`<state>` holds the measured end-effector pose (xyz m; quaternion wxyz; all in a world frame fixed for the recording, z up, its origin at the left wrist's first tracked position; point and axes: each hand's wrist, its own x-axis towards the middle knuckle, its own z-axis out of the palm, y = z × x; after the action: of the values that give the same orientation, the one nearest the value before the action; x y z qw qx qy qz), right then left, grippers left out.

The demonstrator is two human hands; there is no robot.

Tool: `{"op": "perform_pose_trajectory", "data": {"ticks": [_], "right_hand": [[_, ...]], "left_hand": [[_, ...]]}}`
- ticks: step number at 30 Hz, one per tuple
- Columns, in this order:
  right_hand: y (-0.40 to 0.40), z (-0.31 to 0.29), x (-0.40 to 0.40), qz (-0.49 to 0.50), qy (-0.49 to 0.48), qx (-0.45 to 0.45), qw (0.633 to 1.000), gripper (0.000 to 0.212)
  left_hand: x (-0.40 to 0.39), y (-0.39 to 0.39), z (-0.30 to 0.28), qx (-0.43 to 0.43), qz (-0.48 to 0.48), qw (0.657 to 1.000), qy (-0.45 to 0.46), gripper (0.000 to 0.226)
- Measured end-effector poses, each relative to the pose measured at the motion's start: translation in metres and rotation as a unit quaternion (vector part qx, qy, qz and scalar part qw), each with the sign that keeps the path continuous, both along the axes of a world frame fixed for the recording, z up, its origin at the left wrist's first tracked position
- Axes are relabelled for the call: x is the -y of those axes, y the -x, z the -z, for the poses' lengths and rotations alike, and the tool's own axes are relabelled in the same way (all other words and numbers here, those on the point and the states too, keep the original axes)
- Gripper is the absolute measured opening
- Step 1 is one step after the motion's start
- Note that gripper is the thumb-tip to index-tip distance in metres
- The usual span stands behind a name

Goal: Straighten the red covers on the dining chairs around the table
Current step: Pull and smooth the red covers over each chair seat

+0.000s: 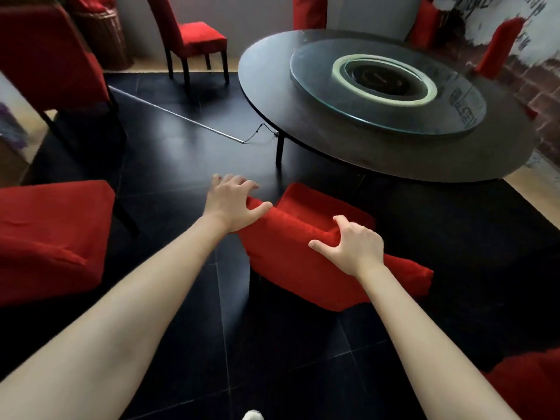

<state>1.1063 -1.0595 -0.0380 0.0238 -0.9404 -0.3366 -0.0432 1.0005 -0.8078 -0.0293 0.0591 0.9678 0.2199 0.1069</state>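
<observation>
My left hand (231,204) and right hand (351,242) both pinch the top edge of the red fabric chair-back cover (303,256), whose long axis runs left-far to right-near between them.

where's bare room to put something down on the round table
The dark ring of the round table around the glass turntable is bare, widest on the near side. Beside the table it is crowded: both hands, left hand and right hand, hold the chair cover.
</observation>
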Motion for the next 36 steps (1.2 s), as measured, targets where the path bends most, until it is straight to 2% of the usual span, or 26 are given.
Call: {"op": "perform_pose_trajectory", "data": {"ticks": [2, 6, 9, 17, 23, 28, 32, 36], "right_hand": [[0.006, -0.009, -0.035, -0.039, -0.015, -0.005, 0.999, 0.091], [0.028, -0.025, -0.112, -0.125, -0.02, 0.008, 0.992, 0.085], [0.057, -0.032, -0.167, -0.191, -0.022, 0.019, 0.981, 0.079], [0.192, -0.032, -0.301, -0.334, -0.01, 0.002, 0.942, 0.09], [0.331, -0.029, -0.397, -0.399, -0.003, -0.019, 0.917, 0.093], [0.421, -0.015, -0.458, -0.407, 0.012, -0.053, 0.912, 0.09], [0.451, -0.007, -0.492, -0.403, 0.036, -0.048, 0.913, 0.087], [0.459, -0.001, -0.533, -0.392, 0.054, -0.039, 0.918, 0.085]], "left_hand": [[-0.03, 0.029, -0.009, 0.012, -0.05, 0.999, -0.001, 0.076], [-0.088, 0.101, -0.015, 0.004, -0.137, 0.99, -0.017, 0.059], [-0.123, 0.163, -0.019, -0.014, -0.208, 0.978, -0.029, 0.061], [-0.201, 0.342, -0.034, -0.026, -0.331, 0.941, -0.06, 0.064], [-0.26, 0.481, -0.035, -0.038, -0.376, 0.924, -0.06, 0.066], [-0.309, 0.573, -0.02, -0.069, -0.393, 0.916, -0.042, 0.065], [-0.344, 0.607, -0.008, -0.08, -0.389, 0.917, -0.022, 0.065], [-0.385, 0.608, 0.004, -0.076, -0.361, 0.929, -0.019, 0.065]]}}
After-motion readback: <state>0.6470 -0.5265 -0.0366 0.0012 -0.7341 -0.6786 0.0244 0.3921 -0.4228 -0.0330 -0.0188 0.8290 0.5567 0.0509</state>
